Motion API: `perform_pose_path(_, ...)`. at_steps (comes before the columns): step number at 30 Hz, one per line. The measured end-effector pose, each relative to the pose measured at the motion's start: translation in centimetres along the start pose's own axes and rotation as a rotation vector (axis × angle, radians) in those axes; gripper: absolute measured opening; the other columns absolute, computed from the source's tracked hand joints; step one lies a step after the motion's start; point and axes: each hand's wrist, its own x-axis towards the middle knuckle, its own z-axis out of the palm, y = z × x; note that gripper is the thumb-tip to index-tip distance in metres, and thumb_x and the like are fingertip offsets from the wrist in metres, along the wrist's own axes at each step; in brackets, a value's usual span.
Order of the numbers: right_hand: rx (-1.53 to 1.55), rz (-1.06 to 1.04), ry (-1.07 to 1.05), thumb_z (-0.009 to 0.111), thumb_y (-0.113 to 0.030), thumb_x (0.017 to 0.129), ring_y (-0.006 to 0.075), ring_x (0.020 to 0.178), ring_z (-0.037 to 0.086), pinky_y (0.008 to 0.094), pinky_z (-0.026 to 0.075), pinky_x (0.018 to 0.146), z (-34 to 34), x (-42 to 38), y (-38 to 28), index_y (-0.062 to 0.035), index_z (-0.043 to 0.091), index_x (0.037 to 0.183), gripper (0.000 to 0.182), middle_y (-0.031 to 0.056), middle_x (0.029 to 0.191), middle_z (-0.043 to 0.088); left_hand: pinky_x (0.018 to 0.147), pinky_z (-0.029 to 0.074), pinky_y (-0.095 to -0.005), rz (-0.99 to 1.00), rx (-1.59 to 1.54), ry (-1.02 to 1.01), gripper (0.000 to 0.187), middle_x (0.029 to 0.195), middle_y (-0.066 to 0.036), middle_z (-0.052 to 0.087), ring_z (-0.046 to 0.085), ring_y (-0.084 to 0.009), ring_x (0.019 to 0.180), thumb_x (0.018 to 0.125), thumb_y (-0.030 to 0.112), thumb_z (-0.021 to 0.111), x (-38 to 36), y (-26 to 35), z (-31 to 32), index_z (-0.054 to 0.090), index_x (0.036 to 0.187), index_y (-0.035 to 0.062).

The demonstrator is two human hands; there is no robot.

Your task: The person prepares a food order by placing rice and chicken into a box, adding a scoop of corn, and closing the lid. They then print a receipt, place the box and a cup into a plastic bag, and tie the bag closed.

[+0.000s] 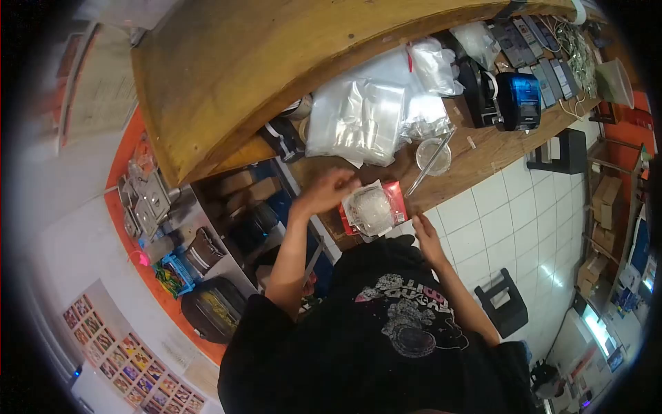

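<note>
A round, clear-wrapped whitish bundle (372, 210) lies on a flat red packet (395, 195) near the front edge of the wooden table (458, 181). My left hand (325, 193) is just left of the bundle, fingers loosely bent and apart, with nothing visible in it. To the right of the packet and a little lower, my right hand (429, 239) has its fingers stretched out and empty. Behind the bundle are stacked clear plastic bags (362, 121), a round clear container (433, 157) and a thin metallic-looking strip (429, 165).
A wooden shelf (262, 62) overhangs the table's far side. Two black devices, one with a blue top (520, 100), stand at the back right. An open cabinet (241, 207) is to the left. Black stools (503, 303) stand on the tiled floor (483, 221).
</note>
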Motion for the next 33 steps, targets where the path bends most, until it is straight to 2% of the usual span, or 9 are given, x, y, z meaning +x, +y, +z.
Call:
perform_pose_path(3,0.073,0.269,-0.151,0.05,-0.047,0.098,0.0244,0.109,0.059,0.0362,0.046,0.095,-4.4,-1.9,-0.1,0.0049,0.047,0.133,0.063,0.0189,0.121,0.06,0.092,0.047,-0.0412,0.131,-0.175,0.24,0.035,0.106,-0.021,0.065,0.061,-0.0347,0.104,0.093,0.029,0.059,4.0,1.8,-2.9,0.064,0.109,-0.0013)
perform_pose_path(6,0.109,0.337,-0.082,0.051,-0.042,0.098,0.022,0.092,0.065,0.0343,0.05,0.084,-6.5,-2.8,2.0,0.0063,0.054,0.122,0.054,0.0169,0.104,0.066,0.082,0.049,-0.0404,0.437,0.159,0.26,0.016,0.1,-0.018,0.065,0.061,-0.0375,0.095,0.088,0.006,0.057,10.2,-2.3,-2.0,0.066,0.1,0.0003)
perform_pose_path(16,-0.247,0.187,-0.016,0.054,-0.031,0.098,0.0204,0.086,0.065,0.0318,0.05,0.08,-6.9,-3.9,3.3,0.0074,0.059,0.115,0.042,0.0159,0.095,0.069,0.074,0.05,-0.0392,0.362,0.336,0.243,0.025,0.085,-0.01,0.062,0.063,-0.029,0.084,0.067,0.01,0.078,14.7,-3.7,-3.9,0.065,0.087,0.0026)
perform_pose_path(21,-0.199,0.139,-0.004,0.054,-0.031,0.098,0.0219,0.084,0.066,0.0332,0.051,0.078,-8.0,-4.6,5.3,0.0062,0.06,0.113,0.041,0.0178,0.091,0.069,0.074,0.049,-0.038,0.48,0.32,0.145,0.018,0.088,-0.011,0.065,0.063,-0.0281,0.085,0.071,0.015,0.074,16.2,-4.6,-5.4,0.065,0.079,0.002)
perform_pose_path(25,-0.295,0.142,0.023,0.054,-0.03,0.098,0.0198,0.084,0.065,0.0311,0.05,0.075,-9.8,-5.6,6.2,0.0045,0.06,0.115,0.038,0.0151,0.091,0.069,0.075,0.047,-0.0401,0.806,0.492,0.32,0.014,0.089,-0.014,0.064,0.06,-0.0329,0.085,0.084,0.015,0.061,14.8,-2.5,-6.0,0.065,0.081,0.0028)
perform_pose_path(27,-0.303,0.169,0.027,0.054,-0.028,0.099,0.0159,0.083,0.062,0.0287,0.049,0.073,-10.6,-6.1,6.7,0.0045,0.059,0.115,0.036,0.0122,0.092,0.068,0.07,0.046,-0.0453,0.517,0.223,0.438,0.008,0.081,-0.016,0.06,0.058,-0.0378,0.08,0.086,0.01,0.055,13.2,0.3,-6.3,0.058,0.089,0.0038)
perform_pose_path(29,-0.311,0.111,0.084,0.054,-0.032,0.097,0.0237,0.081,0.066,0.0338,0.051,0.074,-11.4,-6.2,7.8,0.0032,0.062,0.114,0.039,0.0182,0.089,0.07,0.073,0.045,-0.0471,0.591,0.253,0.649,0.012,0.083,-0.019,0.059,0.058,-0.0392,0.082,0.093,0.011,0.048,14.7,-0.2,-4.9,0.054,0.098,0.0022)
perform_pose_path(31,-0.296,0.097,0.09,0.055,-0.032,0.097,0.0235,0.08,0.066,0.0339,0.051,0.074,-12.0,-6.3,6.5,0.0033,0.062,0.113,0.039,0.0181,0.09,0.069,0.075,0.044,-0.0483,0.319,0.043,1.072,0.014,0.087,-0.021,0.059,0.057,-0.0406,0.086,0.096,0.011,0.045,14.1,3.0,-4.4,0.052,0.103,0.0008)
perform_pose_path(33,-0.288,0.079,0.083,0.056,-0.032,0.096,0.0233,0.079,0.065,0.034,0.051,0.074,-12.6,-6.0,6.0,0.0033,0.062,0.113,0.039,0.018,0.09,0.069,0.076,0.044,-0.0488,0.409,0.077,1.158,0.016,0.09,-0.024,0.06,0.057,-0.0427,0.087,0.098,0.011,0.043,13.0,5.8,-5.2,0.053,0.102,-0.0011)
